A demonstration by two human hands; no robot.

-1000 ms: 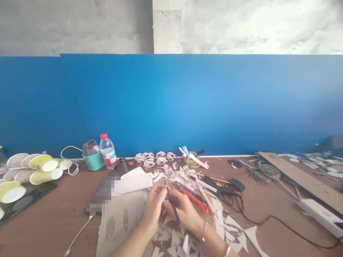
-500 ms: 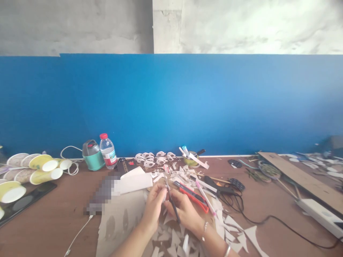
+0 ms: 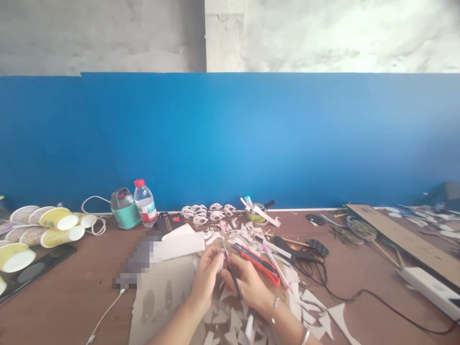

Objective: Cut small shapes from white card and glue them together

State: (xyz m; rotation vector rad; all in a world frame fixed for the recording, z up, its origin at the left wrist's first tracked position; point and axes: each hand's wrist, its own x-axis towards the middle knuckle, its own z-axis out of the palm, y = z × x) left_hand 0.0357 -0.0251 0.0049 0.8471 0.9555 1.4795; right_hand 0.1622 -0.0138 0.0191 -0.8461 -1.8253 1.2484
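My right hand [image 3: 251, 285] is closed around a pair of dark-handled scissors [image 3: 233, 274], whose blades point away from me. My left hand [image 3: 206, 273] pinches a small white piece of card [image 3: 220, 265] close beside the blades; most of that piece is hidden by the fingers. Under and around both hands lie many white card offcuts [image 3: 235, 318]. A red and black utility knife [image 3: 258, 263] rests just right of my right hand, with a pink pen [image 3: 275, 264] alongside. Beyond the hands, several white leaf-shaped cutouts with dark spots [image 3: 200, 220] are grouped at the back.
A brown sheet [image 3: 154, 306] covers the table at front left, near a pixelated dark device [image 3: 134, 263]. Further left stand a water bottle [image 3: 145, 206], a teal-bottomed container [image 3: 125, 213] and paper cups [image 3: 57, 218]. On the right are a black cable [image 3: 377, 294], a power strip [image 3: 431, 290] and a cardboard strip [image 3: 406, 239].
Almost nothing differs. Both hands stay in place with the scissors and the white piece; the view has shifted very slightly.
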